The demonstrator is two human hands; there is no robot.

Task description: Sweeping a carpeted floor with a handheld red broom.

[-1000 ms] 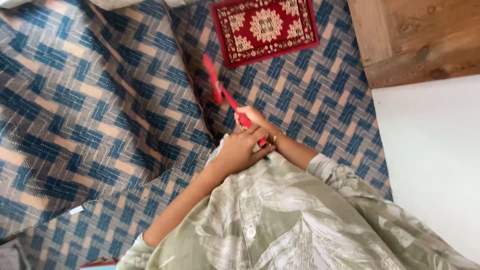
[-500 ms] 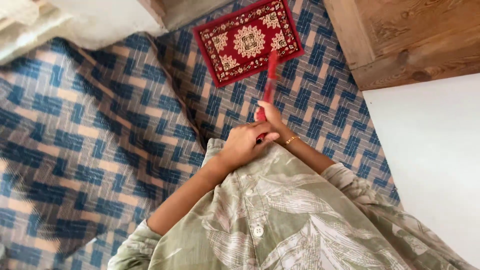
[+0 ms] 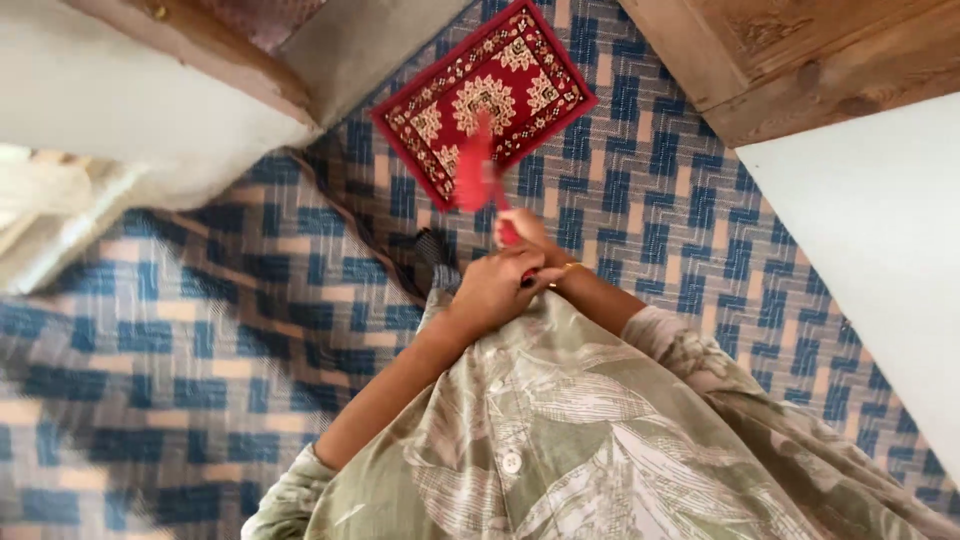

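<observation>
Holding a slim red tool [image 3: 478, 178] out in front of the chest, both hands stacked close at its lower end, so that the long part swings free above the floor. Left hand [image 3: 492, 290] wrapped over the near end of the handle, grip pressed together around it, knuckles up, giving the steadying hold close to the body. Right hand [image 3: 525, 232] just beyond and partly under the left, grip also closed on the red handle, fingers curled; gold bangle [image 3: 566, 268] at that wrist. Blurred at the far end, so hard to tell exactly what kind of head the tool carries; reaching up over the small red patterned mat [image 3: 482, 92], apparently in the air above it rather than resting on it. Lying flat under all this, a blue-and-tan woven carpet [image 3: 640, 190], with a raised fold or edge [image 3: 345, 215] running diagonally past the hands. Standing at the upper right, a wooden frame [image 3: 800, 60] beside a white wall [image 3: 880, 230]; at the upper left, a pale ledge [image 3: 130, 110]. Filling the lower view, a loose leaf-print shirt [image 3: 560, 430] with rolled sleeves, leaving the forearms bare for the two-handed hold.
</observation>
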